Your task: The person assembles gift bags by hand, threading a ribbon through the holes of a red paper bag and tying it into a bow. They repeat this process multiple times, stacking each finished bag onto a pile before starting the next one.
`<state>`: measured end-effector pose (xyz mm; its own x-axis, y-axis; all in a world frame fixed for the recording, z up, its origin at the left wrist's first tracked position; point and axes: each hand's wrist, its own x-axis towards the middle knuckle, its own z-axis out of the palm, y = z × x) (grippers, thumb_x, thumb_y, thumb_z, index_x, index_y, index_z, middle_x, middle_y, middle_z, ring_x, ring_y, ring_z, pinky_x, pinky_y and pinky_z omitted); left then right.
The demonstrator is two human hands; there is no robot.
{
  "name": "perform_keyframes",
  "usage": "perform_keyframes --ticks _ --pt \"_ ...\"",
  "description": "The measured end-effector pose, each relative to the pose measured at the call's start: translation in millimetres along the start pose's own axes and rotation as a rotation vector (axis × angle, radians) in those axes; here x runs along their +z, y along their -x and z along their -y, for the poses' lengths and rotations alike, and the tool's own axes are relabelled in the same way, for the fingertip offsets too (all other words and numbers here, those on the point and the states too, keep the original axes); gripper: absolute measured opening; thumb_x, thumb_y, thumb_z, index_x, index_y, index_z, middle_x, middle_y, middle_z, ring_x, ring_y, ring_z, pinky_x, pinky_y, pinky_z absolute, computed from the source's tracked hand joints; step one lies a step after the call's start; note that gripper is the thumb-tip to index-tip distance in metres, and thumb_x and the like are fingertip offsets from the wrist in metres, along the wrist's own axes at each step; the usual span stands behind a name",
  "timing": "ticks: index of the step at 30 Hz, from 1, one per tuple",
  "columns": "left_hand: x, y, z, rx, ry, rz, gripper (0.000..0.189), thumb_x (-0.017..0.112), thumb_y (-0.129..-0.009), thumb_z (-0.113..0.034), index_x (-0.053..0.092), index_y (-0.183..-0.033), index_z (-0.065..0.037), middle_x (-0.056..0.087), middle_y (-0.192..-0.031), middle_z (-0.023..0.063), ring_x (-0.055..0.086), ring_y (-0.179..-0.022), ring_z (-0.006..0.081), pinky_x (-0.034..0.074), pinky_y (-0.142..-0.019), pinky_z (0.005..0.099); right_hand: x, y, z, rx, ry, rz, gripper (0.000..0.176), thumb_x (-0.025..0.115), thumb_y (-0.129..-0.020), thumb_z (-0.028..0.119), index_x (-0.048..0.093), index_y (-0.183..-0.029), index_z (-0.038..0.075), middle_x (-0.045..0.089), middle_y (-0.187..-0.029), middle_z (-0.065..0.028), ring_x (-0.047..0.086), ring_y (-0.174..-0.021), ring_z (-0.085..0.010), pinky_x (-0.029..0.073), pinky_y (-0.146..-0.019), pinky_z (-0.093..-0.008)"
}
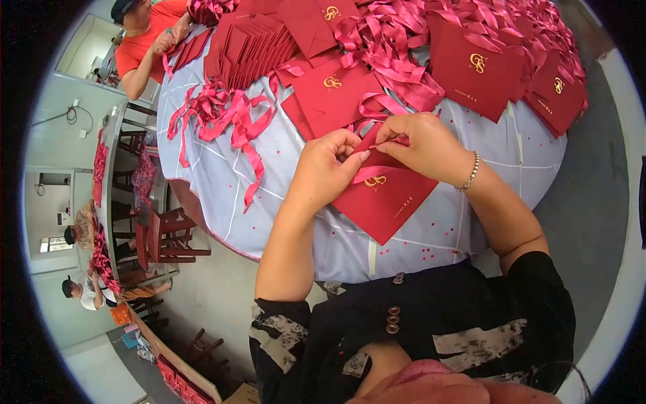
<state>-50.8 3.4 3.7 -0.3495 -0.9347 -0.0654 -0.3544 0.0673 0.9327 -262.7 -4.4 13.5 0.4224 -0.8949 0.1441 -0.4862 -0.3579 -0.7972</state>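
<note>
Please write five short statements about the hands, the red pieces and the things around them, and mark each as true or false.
1. The left hand and right hand are at the same red piece. True.
2. A bracelet is on the left wrist. False; the bracelet is on the right wrist.
3. The cloth is black. False; the cloth is pale with white lines.
4. Loose ribbons lie left of the hands. True.
5. The red piece has gold print. True.

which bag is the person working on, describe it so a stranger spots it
Start with the big pale tablecloth and find its edge by the black shirt. There, a red bag with a gold logo points one corner at the shirt. Unlike the other red bags, it has the wearer's left hand and right hand at its top.
</note>
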Motion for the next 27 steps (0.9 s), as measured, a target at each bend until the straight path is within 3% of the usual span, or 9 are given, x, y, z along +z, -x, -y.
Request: perform_keyframes --ticks 2,4,13,16,21,23,27 --pt "0 0 0 0.001 -0.029 -0.001 0.009 0.069 -0.086 -0.002 0.063 -0.092 -0.001 0.059 -0.072 -0.0064 0.050 -0.063 0.0000 0.038 -0.056 0.0165 2 0 -1 -0.007 -0.005 -0.014 0.011 0.072 -0.081 0.007 0.067 -0.086 -0.001 0.069 -0.080 -0.0139 0.068 -0.071 -0.0201 0.052 -0.065 -0.0314" --pt "-1 2 -5 0.005 -0.064 -0.011 0.009 0.070 -0.086 -0.003 0.063 -0.092 -0.001 0.058 -0.071 -0.0061 0.050 -0.063 0.0001 0.038 -0.056 0.0169 5 -1 -2 -0.025 -0.073 -0.057 0.012 0.071 -0.080 0.012 0.067 -0.082 0.001 0.068 -0.076 -0.0158 0.068 -0.069 -0.0280 0.052 -0.064 -0.0370" --pt "6 4 -9 0.071 -0.171 -0.081 0.011 0.072 -0.084 -0.004 0.063 -0.089 -0.001 0.062 -0.069 -0.0028 0.051 -0.061 0.0017 0.040 -0.055 0.0193 2 0 0 0.049 0.028 -0.041 0.011 0.070 -0.079 0.012 0.066 -0.077 0.002 0.067 -0.075 -0.0174 0.066 -0.069 -0.0331 0.051 -0.064 -0.0421" --pt "7 4 -10 0.074 -0.164 -0.084 0.010 0.072 -0.083 -0.004 0.064 -0.088 -0.001 0.063 -0.069 -0.0025 0.051 -0.061 0.0020 0.041 -0.055 0.0195 4 3 2 -0.004 0.082 -0.039 0.008 0.069 -0.080 0.007 0.066 -0.080 -0.001 0.066 -0.072 -0.0157 0.065 -0.064 -0.0254 0.049 -0.060 -0.0347" --pt "8 6 -13 0.082 -0.232 -0.088 0.011 0.073 -0.082 -0.004 0.064 -0.088 -0.001 0.063 -0.068 -0.0011 0.053 -0.061 0.0027 0.041 -0.055 0.0202 8 1 -4 0.005 0.051 -0.036 0.009 0.069 -0.080 0.008 0.065 -0.079 0.000 0.066 -0.072 -0.0159 0.065 -0.064 -0.0267 0.049 -0.059 -0.0362" --pt "11 6 -8 0.238 -0.396 -0.146 0.012 0.073 -0.081 -0.005 0.064 -0.088 -0.001 0.064 -0.068 0.0041 0.058 -0.060 0.0085 0.044 -0.055 0.0240 8 1 -5 0.006 0.042 -0.043 0.009 0.069 -0.080 0.008 0.065 -0.080 0.000 0.066 -0.073 -0.0160 0.065 -0.065 -0.0269 0.049 -0.059 -0.0364" --pt "17 9 -10 0.338 -0.508 -0.177 0.012 0.072 -0.079 -0.003 0.064 -0.088 -0.001 0.065 -0.070 0.0111 0.063 -0.061 0.0181 0.048 -0.057 0.0290 14 4 -1 -0.036 0.170 -0.079 0.008 0.064 -0.080 0.006 0.062 -0.076 0.000 0.064 -0.072 -0.0163 0.064 -0.067 -0.0323 0.049 -0.060 -0.0421"
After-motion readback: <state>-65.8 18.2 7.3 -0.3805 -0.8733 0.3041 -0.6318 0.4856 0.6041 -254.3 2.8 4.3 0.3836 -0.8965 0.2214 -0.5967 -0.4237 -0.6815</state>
